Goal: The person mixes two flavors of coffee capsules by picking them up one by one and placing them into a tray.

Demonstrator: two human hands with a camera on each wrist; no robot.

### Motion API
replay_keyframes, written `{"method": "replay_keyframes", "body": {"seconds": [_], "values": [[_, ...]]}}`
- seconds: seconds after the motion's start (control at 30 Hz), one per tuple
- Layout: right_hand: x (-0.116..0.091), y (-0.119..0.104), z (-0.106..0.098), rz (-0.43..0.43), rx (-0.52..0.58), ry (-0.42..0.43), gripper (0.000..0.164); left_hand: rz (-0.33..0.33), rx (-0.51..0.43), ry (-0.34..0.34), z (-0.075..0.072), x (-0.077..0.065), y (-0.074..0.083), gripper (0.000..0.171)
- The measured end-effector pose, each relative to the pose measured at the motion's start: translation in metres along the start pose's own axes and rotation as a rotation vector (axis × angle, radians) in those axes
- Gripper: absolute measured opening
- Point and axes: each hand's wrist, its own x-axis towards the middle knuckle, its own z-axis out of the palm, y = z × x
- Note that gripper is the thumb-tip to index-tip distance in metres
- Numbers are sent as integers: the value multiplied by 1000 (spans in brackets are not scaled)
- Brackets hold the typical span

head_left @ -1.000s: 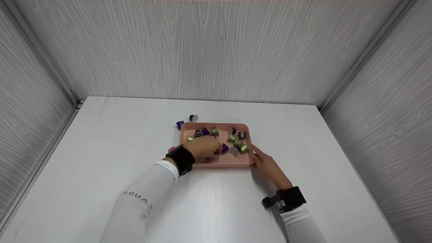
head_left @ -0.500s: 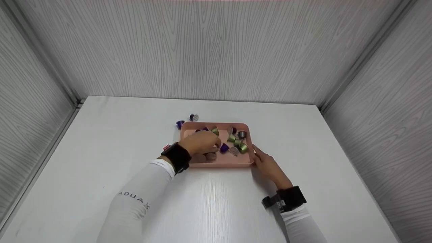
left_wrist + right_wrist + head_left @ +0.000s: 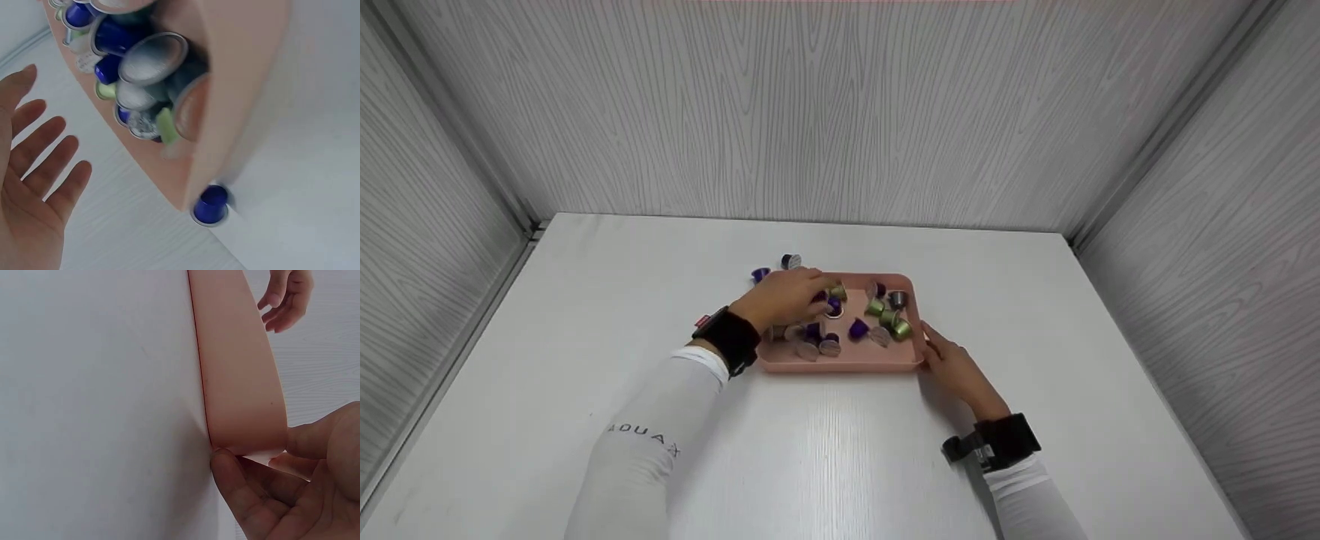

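A pink tray (image 3: 847,367) on the white table holds several coffee capsules, purple, green and dark grey, some lying with foil lids up. Over the tray's left part hovers my left hand (image 3: 784,296), hiding some capsules there. In the left wrist view that hand's fingers (image 3: 48,138) are spread and hold nothing. My right hand (image 3: 960,375) grips the tray's near right corner; the right wrist view has its thumb and fingers on either side of the tray wall (image 3: 242,371). A purple capsule (image 3: 859,328) lies mid-tray, near a green capsule (image 3: 901,330).
Two capsules lie on the table outside the tray's far left corner: a purple capsule (image 3: 760,275) and a dark capsule (image 3: 790,261) with its lid facing sideways. Wood-grain panels (image 3: 840,112) stand behind and at both sides of the table.
My left hand has moved up and to the left, uncovering capsules in the near left of the tray, and its fingers have opened out. The right hand and tray have stayed put.
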Motion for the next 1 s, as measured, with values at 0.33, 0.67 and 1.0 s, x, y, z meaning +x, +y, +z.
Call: {"method": "replay_keyframes", "body": {"seconds": [0.33,0.67,1.0], "values": [[-1,-1,0,14,12,14,49,-74,-23,42,4,-6,-29,65],[-1,0,-1,23,48,-18,50,-204,-146,46,13,-15,-58,70],[-4,1,-2,31,61,-22,51,-335,-265,54,22,-25,-78,73]]}}
